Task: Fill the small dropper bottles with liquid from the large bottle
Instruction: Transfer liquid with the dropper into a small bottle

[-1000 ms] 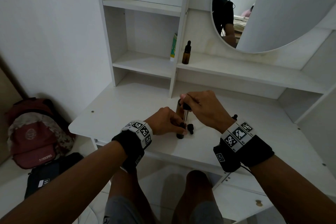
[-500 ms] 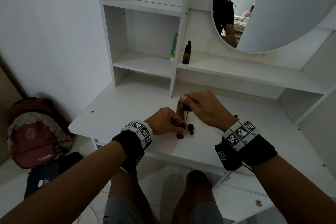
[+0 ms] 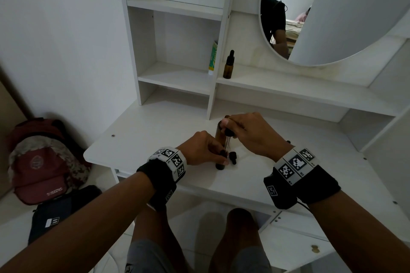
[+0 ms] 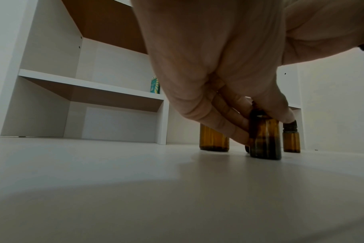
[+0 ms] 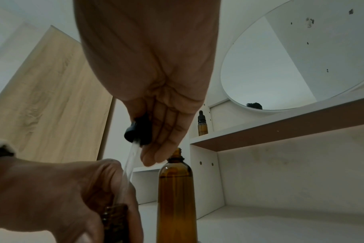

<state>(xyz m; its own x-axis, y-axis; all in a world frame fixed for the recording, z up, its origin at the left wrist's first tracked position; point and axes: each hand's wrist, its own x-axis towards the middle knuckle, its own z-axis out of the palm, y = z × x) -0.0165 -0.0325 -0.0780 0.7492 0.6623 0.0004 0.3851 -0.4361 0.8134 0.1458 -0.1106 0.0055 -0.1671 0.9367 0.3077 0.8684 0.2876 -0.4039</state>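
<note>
My left hand (image 3: pixel 218 157) grips a small amber dropper bottle (image 4: pixel 264 139) that stands on the white desk (image 3: pixel 155 137). My right hand (image 5: pixel 143 131) pinches the black bulb of a dropper (image 5: pixel 137 129). Its glass tube (image 5: pixel 129 166) slants down into the neck of that small bottle (image 5: pixel 114 215). The large amber bottle (image 5: pixel 175 189) stands uncapped just behind, part full. A second small amber bottle (image 4: pixel 291 141) with a black top (image 3: pixel 233 157) stands to the right of the held one.
A capped dropper bottle (image 3: pixel 228 65) stands on the shelf under the round mirror (image 3: pixel 332 17), beside a green tube (image 3: pixel 213 57). Shelf uprights rise behind the bottles. Bags (image 3: pixel 37 162) lie on the floor to the left.
My right wrist has drifted slightly to the right. Both hands hold as before, with the dropper over the small bottle.
</note>
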